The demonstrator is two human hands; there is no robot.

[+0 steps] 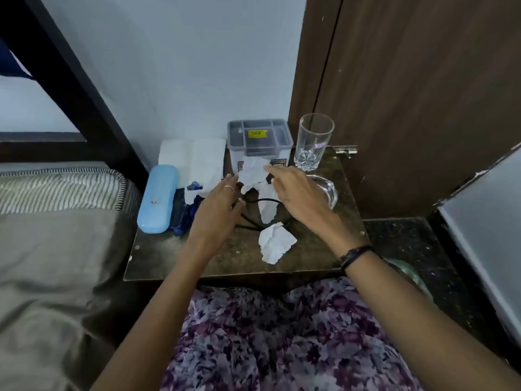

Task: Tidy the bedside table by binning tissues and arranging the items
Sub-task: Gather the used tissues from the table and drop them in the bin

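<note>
Both hands' fingers lie loosely spread over crumpled tissues on the table, apparently just touching.

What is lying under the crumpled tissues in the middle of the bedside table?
A black cable runs under the crumpled tissues on the bedside table. Only short loops of it show; its ends are covered by the tissues and by the left hand.

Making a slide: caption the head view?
Both hands, left and right, reach for crumpled tissue on cluttered bedside table.
</note>
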